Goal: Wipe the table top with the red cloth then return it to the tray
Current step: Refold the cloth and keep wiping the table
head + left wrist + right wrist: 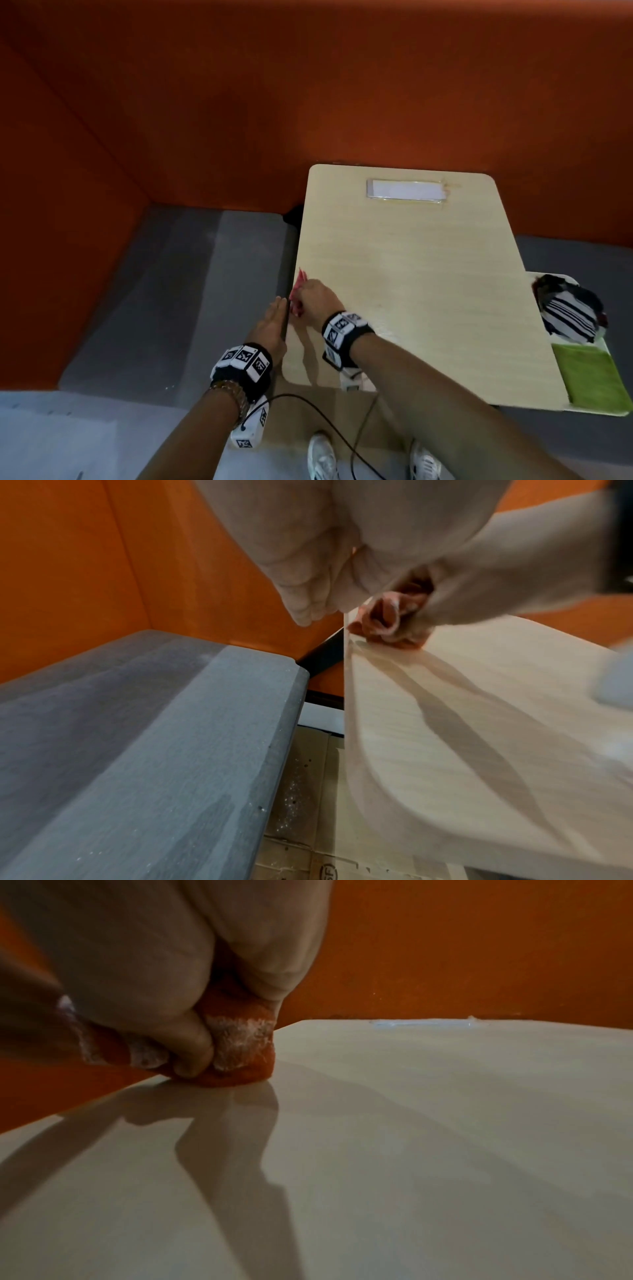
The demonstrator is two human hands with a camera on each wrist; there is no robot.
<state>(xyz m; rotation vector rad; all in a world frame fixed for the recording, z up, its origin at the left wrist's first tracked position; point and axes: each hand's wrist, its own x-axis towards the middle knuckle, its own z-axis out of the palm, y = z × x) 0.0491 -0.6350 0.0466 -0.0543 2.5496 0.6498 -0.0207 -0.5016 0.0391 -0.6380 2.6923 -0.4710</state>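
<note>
At the left edge of the table top point(411, 274), near my end, my right hand point(317, 299) has the red cloth point(297, 294) bunched under it. Fingers point(192, 1053) curled round the wad, pressing it onto the wood; white residue shows on the folds in the right wrist view. Part of the cloth sticks out beyond the fingertips, toward the table's far end.

My left hand point(272, 325) lies alongside the same edge, just outside it, fingers straight and together, holding nothing. It looks cupped there as a catch for what the cloth sweeps off, but that is a judgement.

Key relation: the cloth sits at the extreme left of the top; the tray point(597, 409) is off the opposite, right edge, well apart, holding a striped cloth point(568, 318) and a green cloth point(589, 373). The whole width of the table lies between them. The right hand holds the cloth and is on the tray's side, so I judge the return falls to it: a crosswise sweep to the right.
</note>
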